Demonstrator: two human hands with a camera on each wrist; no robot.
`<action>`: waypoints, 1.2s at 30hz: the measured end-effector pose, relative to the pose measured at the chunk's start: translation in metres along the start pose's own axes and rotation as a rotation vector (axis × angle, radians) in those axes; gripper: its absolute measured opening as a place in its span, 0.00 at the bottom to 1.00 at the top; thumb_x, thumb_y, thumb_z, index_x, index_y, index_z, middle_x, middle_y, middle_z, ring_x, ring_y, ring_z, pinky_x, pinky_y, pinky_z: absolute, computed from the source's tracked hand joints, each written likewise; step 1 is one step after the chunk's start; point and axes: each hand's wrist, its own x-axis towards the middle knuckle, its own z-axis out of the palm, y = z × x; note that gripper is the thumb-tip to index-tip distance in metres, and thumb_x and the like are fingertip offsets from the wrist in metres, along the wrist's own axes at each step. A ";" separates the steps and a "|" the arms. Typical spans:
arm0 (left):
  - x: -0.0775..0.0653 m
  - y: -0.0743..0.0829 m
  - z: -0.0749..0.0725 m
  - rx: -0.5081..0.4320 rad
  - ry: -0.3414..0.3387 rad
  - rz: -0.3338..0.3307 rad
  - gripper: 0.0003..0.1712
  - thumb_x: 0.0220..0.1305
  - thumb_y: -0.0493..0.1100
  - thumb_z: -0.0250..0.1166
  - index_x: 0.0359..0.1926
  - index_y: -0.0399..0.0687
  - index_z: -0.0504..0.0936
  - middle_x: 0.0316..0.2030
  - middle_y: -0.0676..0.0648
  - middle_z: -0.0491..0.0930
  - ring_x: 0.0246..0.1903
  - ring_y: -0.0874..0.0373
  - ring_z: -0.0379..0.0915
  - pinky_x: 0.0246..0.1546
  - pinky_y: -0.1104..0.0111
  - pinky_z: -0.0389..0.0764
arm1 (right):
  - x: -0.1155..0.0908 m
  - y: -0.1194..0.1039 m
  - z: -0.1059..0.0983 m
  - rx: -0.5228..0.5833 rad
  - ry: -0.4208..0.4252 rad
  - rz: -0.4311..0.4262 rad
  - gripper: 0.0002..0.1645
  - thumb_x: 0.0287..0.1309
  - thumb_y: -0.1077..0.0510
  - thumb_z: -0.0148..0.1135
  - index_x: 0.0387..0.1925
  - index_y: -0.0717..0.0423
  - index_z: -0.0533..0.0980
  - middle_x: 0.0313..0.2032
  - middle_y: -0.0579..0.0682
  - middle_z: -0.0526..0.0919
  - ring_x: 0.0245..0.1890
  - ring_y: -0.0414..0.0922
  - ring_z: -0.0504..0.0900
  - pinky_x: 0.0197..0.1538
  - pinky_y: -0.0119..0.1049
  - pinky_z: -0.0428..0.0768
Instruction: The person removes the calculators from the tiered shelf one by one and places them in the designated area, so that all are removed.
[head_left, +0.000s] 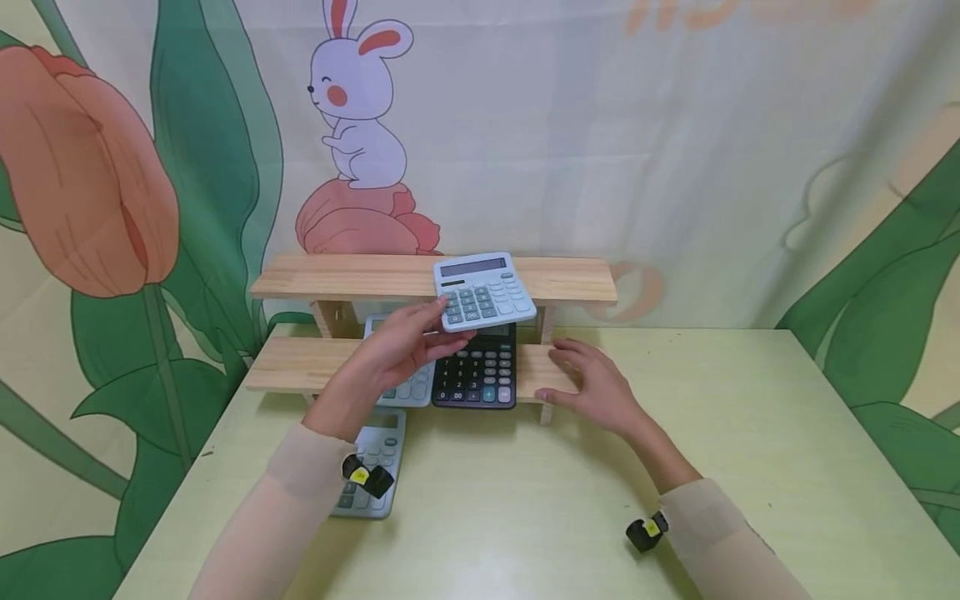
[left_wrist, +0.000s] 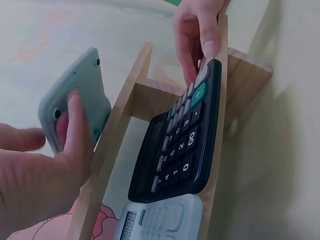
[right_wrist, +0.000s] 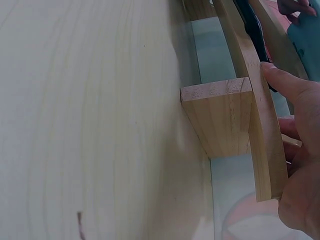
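My left hand (head_left: 397, 348) pinches a light blue calculator (head_left: 504, 293) by its lower left corner, thumb on the front and fingers under the back. The calculator is tilted, keys up, and overlaps the front edge of the upper shelf board (head_left: 337, 277). On the lower board (head_left: 288, 364) a black calculator (left_wrist: 175, 135) lies beside another light blue calculator (left_wrist: 159, 220), partly hidden by my left hand. My right hand (head_left: 596, 387) is at the right end of the lower board, fingers spread, its thumb tip right at the black calculator's side.
One more light blue calculator (head_left: 386, 446) lies on the table (head_left: 525, 517) in front of the rack, partly covered by my left sleeve. Wooden supports (right_wrist: 217, 117) hold the boards up. Behind stands a printed curtain (head_left: 525, 142) with a rabbit and flowers.
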 end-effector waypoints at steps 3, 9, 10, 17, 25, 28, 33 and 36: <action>0.002 -0.002 0.001 -0.013 0.029 0.006 0.28 0.86 0.49 0.52 0.74 0.35 0.70 0.63 0.36 0.79 0.53 0.52 0.84 0.58 0.64 0.83 | 0.000 -0.001 -0.001 0.005 0.002 -0.003 0.46 0.58 0.38 0.78 0.69 0.61 0.76 0.75 0.58 0.70 0.77 0.61 0.64 0.76 0.64 0.61; 0.001 -0.007 0.001 0.036 0.063 -0.009 0.25 0.84 0.45 0.55 0.72 0.35 0.71 0.62 0.38 0.79 0.52 0.52 0.83 0.57 0.64 0.83 | -0.002 -0.002 0.000 0.009 0.005 -0.001 0.46 0.59 0.38 0.77 0.69 0.61 0.77 0.75 0.59 0.70 0.77 0.61 0.64 0.75 0.65 0.61; -0.001 -0.009 0.001 0.052 0.060 -0.009 0.24 0.84 0.44 0.56 0.72 0.34 0.71 0.61 0.38 0.80 0.51 0.53 0.84 0.57 0.63 0.84 | -0.002 -0.002 0.000 0.009 0.007 -0.002 0.46 0.58 0.38 0.77 0.69 0.61 0.77 0.75 0.58 0.70 0.77 0.61 0.64 0.75 0.65 0.61; -0.019 -0.016 0.001 0.186 -0.025 -0.006 0.22 0.79 0.40 0.63 0.66 0.31 0.75 0.55 0.39 0.85 0.48 0.52 0.87 0.54 0.63 0.85 | -0.001 -0.004 -0.001 0.002 0.013 -0.011 0.44 0.57 0.37 0.77 0.67 0.58 0.79 0.75 0.58 0.71 0.76 0.61 0.65 0.75 0.65 0.62; -0.051 -0.028 0.006 0.333 -0.166 -0.052 0.22 0.77 0.39 0.65 0.63 0.28 0.73 0.52 0.37 0.85 0.49 0.49 0.86 0.58 0.59 0.84 | 0.000 -0.004 -0.001 -0.009 0.038 0.001 0.40 0.58 0.46 0.78 0.65 0.63 0.79 0.73 0.59 0.73 0.75 0.60 0.66 0.75 0.62 0.63; -0.061 -0.036 0.004 0.372 -0.214 -0.089 0.21 0.76 0.37 0.65 0.61 0.28 0.73 0.49 0.38 0.85 0.48 0.48 0.87 0.57 0.57 0.85 | 0.000 -0.004 0.001 -0.004 0.027 0.011 0.40 0.58 0.46 0.78 0.66 0.63 0.78 0.74 0.58 0.72 0.76 0.60 0.66 0.76 0.62 0.62; -0.074 -0.046 0.001 0.431 -0.299 -0.158 0.18 0.77 0.35 0.63 0.59 0.26 0.73 0.45 0.38 0.82 0.45 0.48 0.87 0.54 0.56 0.86 | 0.000 -0.004 0.002 -0.009 0.016 0.023 0.41 0.59 0.45 0.78 0.68 0.61 0.78 0.75 0.57 0.71 0.77 0.60 0.64 0.76 0.63 0.61; -0.081 -0.051 0.000 0.449 -0.326 -0.193 0.17 0.76 0.34 0.64 0.58 0.26 0.74 0.44 0.37 0.81 0.44 0.48 0.86 0.53 0.56 0.87 | -0.001 -0.004 0.001 -0.019 0.022 0.026 0.41 0.59 0.45 0.78 0.68 0.61 0.77 0.75 0.57 0.70 0.77 0.60 0.64 0.76 0.63 0.61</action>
